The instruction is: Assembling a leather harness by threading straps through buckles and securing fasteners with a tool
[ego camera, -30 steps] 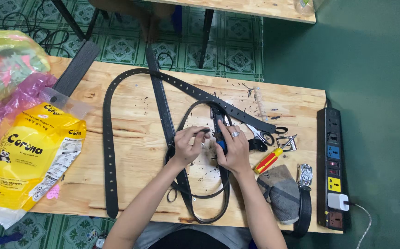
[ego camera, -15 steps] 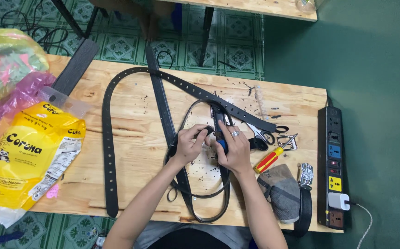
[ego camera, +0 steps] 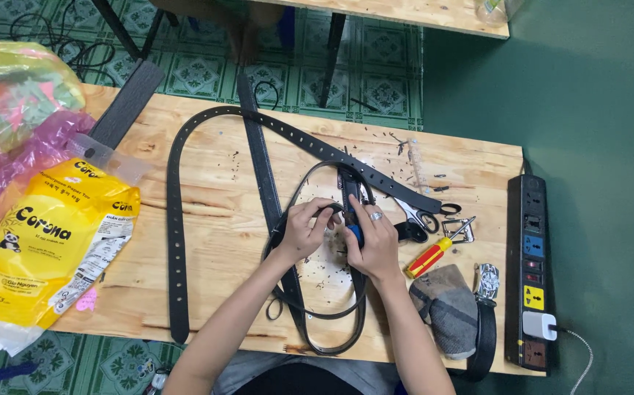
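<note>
My left hand [ego camera: 304,229] pinches a narrow black belt [ego camera: 310,316] that loops on the wooden table [ego camera: 207,212] in front of me. My right hand [ego camera: 372,241], with a ring on one finger, is closed around a blue-handled tool [ego camera: 354,234] pressed against the same belt, right beside the left fingers. A long black punched belt [ego camera: 178,241] curves around the table from near left to far right. Small dark scraps lie scattered under my hands.
Scissors [ego camera: 419,216], a metal buckle [ego camera: 462,229] and a red-and-yellow screwdriver [ego camera: 428,257] lie right of my hands, with a grey cloth [ego camera: 441,307] and another buckle [ego camera: 487,279]. A black power strip [ego camera: 530,271] sits at the right edge. Yellow and pink plastic bags [ego camera: 39,241] fill the left.
Both hands have stayed on the narrow belt; the left fingers shifted slightly closer to the right hand and the tool.
</note>
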